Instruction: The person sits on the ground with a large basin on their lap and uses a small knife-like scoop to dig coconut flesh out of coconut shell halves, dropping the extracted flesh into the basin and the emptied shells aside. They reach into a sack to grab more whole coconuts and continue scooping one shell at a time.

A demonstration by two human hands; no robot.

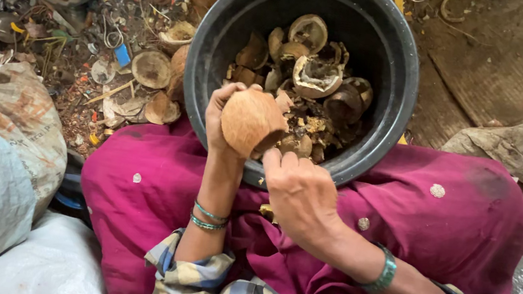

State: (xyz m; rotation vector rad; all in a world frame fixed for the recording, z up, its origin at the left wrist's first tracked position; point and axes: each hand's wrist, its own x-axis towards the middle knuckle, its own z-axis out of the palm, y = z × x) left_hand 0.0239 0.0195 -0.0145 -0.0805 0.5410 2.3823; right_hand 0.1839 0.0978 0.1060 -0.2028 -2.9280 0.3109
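Light: soft, even daylight, moderately bright
Shadows: deep inside the black tub [397, 84]
Focus: centre sharp
Edges: slight wide-angle stretching, corners dimmer

Left hand [222, 119], right hand [299, 191]: bare, no rings seen. Two thin green bangles [208, 217] on left wrist; one broader green bangle [386, 272] on right. Rolled plaid sleeves [190, 271], blue, cream, yellow, at 6 o'clock. Magenta cloth [451, 223] with small pale round dots over lap.
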